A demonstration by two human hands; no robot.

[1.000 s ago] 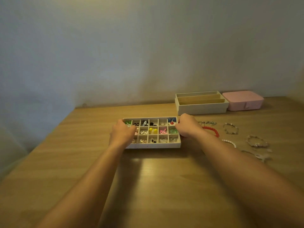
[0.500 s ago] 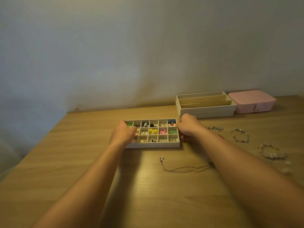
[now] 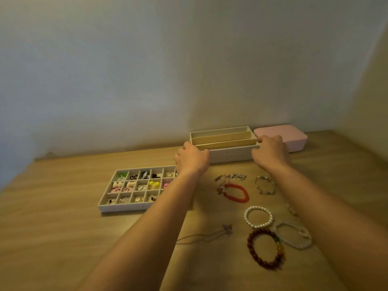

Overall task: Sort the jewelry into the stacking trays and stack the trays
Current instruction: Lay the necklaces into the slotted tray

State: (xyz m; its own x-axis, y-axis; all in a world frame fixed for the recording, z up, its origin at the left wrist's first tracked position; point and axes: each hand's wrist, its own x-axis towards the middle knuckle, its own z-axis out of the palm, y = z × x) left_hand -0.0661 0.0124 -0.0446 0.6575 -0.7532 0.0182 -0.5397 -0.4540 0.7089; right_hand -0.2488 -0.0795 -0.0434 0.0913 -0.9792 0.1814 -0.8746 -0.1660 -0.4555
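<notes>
A plain pale wall [image 3: 147, 70] fills the upper frame, meeting a side wall [image 3: 373, 91] at right; a wood-grain table [image 3: 52, 238] spans the bottom, dimly lit.

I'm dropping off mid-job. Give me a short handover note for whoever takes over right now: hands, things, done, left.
Left hand: fingers curled on the left end of the long-slot tray, at the back of the table.
Right hand: fingers curled on its right end.
Earring tray: front left, flat, small pieces in its compartments.
Loose on the table: red bracelet, pearl bracelet, dark bead bracelet, clear bracelet, silver bracelet, necklace.
Done: small pieces sorted.
Left: bracelets and necklace into the long-slot tray, which looks empty, then stack the trays.
</notes>
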